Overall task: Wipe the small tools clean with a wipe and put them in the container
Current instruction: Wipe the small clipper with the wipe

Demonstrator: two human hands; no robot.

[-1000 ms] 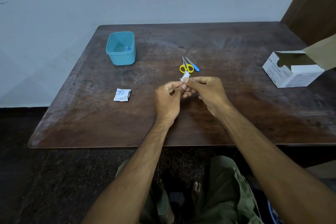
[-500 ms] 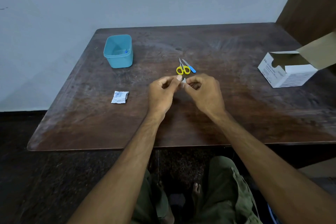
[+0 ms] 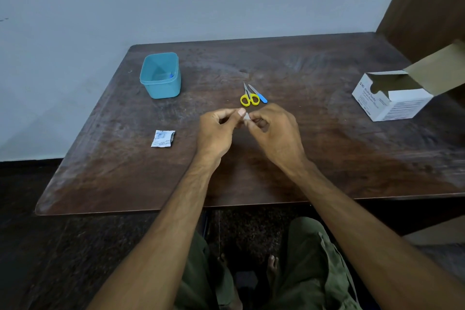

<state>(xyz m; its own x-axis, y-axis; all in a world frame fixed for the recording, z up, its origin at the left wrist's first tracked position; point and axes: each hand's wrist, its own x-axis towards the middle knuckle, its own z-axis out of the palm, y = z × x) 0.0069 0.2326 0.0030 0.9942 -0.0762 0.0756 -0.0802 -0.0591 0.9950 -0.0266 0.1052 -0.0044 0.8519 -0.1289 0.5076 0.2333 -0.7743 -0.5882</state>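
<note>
Since a second ago both hands have lifted slightly toward the far side of the counter, and the white piece between them has shrunk from a clear tab to a small sliver.

Nearest, two bare forearms reach over olive-green trousers and the front edge of the dark, worn wooden counter (image 3: 251, 184). The left hand (image 3: 216, 131) and the right hand (image 3: 274, 131) meet above the counter's middle, each grip pressed together in a pinch of thumb and forefinger on a small white folded wipe (image 3: 246, 116). The wipe sits right at the fingertips, between the two pinches, mostly hidden; only a small white corner shows, so its long axis cannot be told.

Left of the hands, well apart, a crumpled white torn sachet (image 3: 163, 138) lies flat on the counter.

Just beyond the fingertips lie small yellow-handled scissors (image 3: 249, 97), blades closed, handles toward the person and tips pointing away. Just beside them on the right lies a slim metal nail file with a blue handle (image 3: 258, 93), its long axis angled, blue end nearer and to the right.

Farther left stands a teal square plastic container (image 3: 161, 75), upright, with something small and blue inside. At the right edge sits a white cardboard box of alcohol swabs (image 3: 392, 103), flap open.
</note>
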